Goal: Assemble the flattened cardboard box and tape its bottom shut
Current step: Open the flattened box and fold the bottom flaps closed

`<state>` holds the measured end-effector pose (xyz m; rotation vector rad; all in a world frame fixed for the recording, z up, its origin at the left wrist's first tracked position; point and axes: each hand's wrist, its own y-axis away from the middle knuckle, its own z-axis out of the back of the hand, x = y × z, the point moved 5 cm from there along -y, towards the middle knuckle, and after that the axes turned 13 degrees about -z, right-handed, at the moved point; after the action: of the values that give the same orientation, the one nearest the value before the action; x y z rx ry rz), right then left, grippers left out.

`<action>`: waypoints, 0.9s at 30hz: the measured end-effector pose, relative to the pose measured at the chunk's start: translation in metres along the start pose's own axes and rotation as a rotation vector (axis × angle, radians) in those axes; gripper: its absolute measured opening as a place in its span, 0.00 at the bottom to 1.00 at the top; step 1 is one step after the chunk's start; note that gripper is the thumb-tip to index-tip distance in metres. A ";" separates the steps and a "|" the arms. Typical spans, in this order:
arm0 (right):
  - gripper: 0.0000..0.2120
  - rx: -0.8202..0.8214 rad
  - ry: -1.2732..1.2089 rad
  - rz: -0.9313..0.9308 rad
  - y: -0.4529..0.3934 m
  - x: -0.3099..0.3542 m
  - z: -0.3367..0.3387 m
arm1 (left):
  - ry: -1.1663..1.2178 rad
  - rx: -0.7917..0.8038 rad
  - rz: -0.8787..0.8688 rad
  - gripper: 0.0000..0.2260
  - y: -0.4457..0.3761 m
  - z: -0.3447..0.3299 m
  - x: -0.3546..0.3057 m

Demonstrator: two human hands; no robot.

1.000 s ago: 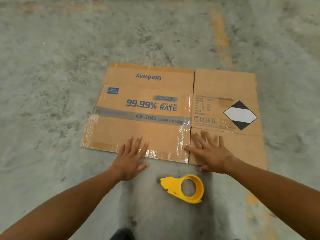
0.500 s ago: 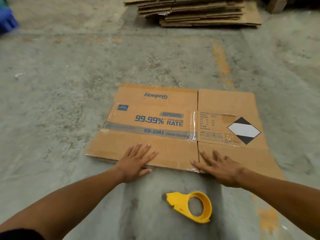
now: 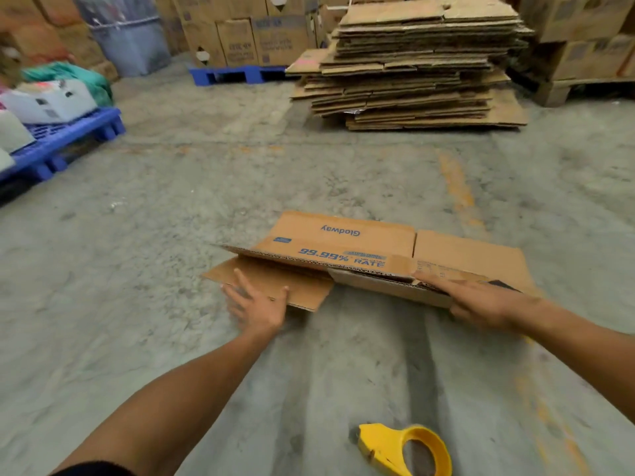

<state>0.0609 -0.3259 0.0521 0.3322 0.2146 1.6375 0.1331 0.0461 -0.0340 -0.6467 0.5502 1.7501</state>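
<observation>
The flattened cardboard box (image 3: 343, 231), brown with blue "99.99% RATE" print, lies on the concrete floor ahead of me. Its near edge is raised, so the upper layer has parted from the lower flap. My left hand (image 3: 256, 304) rests with spread fingers on the lower left flap, holding nothing. My right hand (image 3: 481, 298) grips the box's near right edge. A yellow tape dispenser (image 3: 405, 448) lies on the floor close to me, to the right of my left forearm, apart from both hands.
A tall stack of flattened cardboard (image 3: 412, 63) stands behind the box. Blue pallets (image 3: 68, 139) with white items sit at the left. Printed cartons (image 3: 240, 36) and a grey bin (image 3: 130, 39) line the back. A wooden pallet (image 3: 567, 91) with boxes is far right.
Both hands lay flat on the box's near edge before. Now the right hand has gripped that edge and lifted it, parting the layers. My view has tilted up, revealing the warehouse behind.
</observation>
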 end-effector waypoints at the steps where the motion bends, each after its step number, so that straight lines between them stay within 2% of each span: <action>1: 0.38 -0.021 -0.005 0.023 -0.001 0.004 0.008 | 0.176 0.032 0.099 0.49 -0.001 0.000 0.001; 3: 0.41 -0.046 -0.041 0.096 0.002 0.014 0.018 | 0.523 0.028 0.211 0.47 -0.001 0.004 -0.008; 4: 0.43 -0.045 -0.055 0.120 0.005 0.015 0.021 | 0.609 0.014 0.207 0.45 -0.002 0.008 -0.018; 6: 0.45 -0.046 -0.082 0.140 0.012 0.016 0.026 | 0.650 -0.054 0.149 0.43 -0.011 0.019 -0.033; 9: 0.41 -0.080 -0.138 0.161 0.021 0.011 0.029 | 0.693 -0.104 0.025 0.43 -0.032 0.028 -0.050; 12: 0.42 -0.231 -0.135 0.092 0.032 0.000 0.045 | 0.761 -0.062 -0.112 0.43 -0.041 0.040 -0.081; 14: 0.39 -0.357 -0.155 0.001 0.042 -0.008 0.066 | 0.818 -0.044 -0.183 0.42 -0.043 0.051 -0.107; 16: 0.36 -0.458 -0.175 -0.109 0.047 -0.020 0.089 | 0.799 -0.021 -0.238 0.39 -0.053 0.061 -0.130; 20: 0.40 -0.597 -0.168 -0.323 0.033 -0.048 0.126 | 0.684 0.042 -0.326 0.38 -0.074 0.088 -0.181; 23: 0.37 -0.700 -0.221 -0.456 0.019 -0.068 0.155 | 0.566 0.116 -0.407 0.37 -0.087 0.111 -0.216; 27: 0.34 -0.753 -0.308 -0.590 0.007 -0.089 0.196 | 0.444 0.167 -0.475 0.34 -0.100 0.135 -0.248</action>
<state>0.1272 -0.4269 0.2308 -0.0656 -0.4942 0.9665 0.2634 -0.0156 0.2285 -0.9657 0.7644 1.1051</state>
